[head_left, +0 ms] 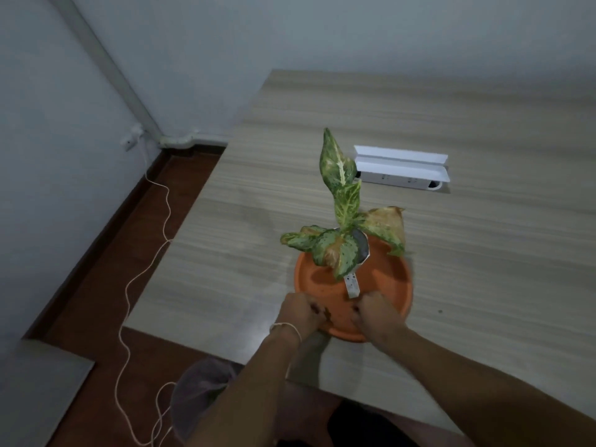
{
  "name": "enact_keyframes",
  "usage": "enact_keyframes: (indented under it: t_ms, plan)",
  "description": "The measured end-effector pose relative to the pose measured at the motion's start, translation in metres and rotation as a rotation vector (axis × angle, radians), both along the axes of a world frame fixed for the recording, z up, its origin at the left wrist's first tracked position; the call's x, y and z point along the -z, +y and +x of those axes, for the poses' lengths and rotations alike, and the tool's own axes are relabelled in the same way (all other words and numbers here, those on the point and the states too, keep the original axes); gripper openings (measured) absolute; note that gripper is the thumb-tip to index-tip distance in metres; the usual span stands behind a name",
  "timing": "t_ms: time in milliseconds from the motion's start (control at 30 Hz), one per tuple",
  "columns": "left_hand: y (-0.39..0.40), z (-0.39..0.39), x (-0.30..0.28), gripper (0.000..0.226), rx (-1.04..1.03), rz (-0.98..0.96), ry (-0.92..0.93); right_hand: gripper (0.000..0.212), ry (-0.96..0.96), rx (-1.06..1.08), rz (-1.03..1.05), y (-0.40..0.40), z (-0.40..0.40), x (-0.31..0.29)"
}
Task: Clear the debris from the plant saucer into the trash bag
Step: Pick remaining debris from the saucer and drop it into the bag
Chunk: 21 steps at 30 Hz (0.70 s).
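Pretty dim and bluish here, soft overall. My hands (pixel 338 312) are motion-blurred, faint glare on the table (pixel 254 330) beside them, edges bend from the wide lens.

Both forearms are bare; a thin pale string bracelet (pixel 287 327) circles the left wrist.

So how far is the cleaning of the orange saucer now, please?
Nothing looks finished yet. In hand: the left hand and right hand both work at the near rim of the orange saucer, with dark debris between them. Small specks remain across the saucer, and the potted plant stands in it. Left: gathering the debris and dropping it into the greyish bag on the floor.
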<state>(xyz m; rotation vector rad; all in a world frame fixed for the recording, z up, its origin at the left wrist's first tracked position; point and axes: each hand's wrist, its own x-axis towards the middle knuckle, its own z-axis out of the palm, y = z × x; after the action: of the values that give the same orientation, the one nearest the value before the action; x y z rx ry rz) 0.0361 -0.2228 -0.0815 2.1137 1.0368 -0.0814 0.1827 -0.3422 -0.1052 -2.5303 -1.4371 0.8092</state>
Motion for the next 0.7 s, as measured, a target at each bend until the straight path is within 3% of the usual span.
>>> enact_keyframes:
  t_ms: [200,333,500,700]
  plan:
    - [0.027,-0.088,-0.008,0.004,-0.384,-0.086,-0.217,0.031,0.075,-0.098,0.156,0.044,-0.067,-0.023]
    - [0.042,-0.174,-0.01,0.005,-0.639,-0.129,-0.315,0.024,0.144,-0.222,0.22,0.082,-0.128,-0.025]
    - [0.052,-0.296,-0.014,0.024,-0.883,-0.107,-0.318,0.022,0.142,-0.422,0.247,0.128,-0.228,-0.034]
    - [0.046,-0.401,0.001,0.006,-1.049,-0.083,-0.243,0.019,0.174,-0.581,0.249,0.167,-0.349,-0.037]
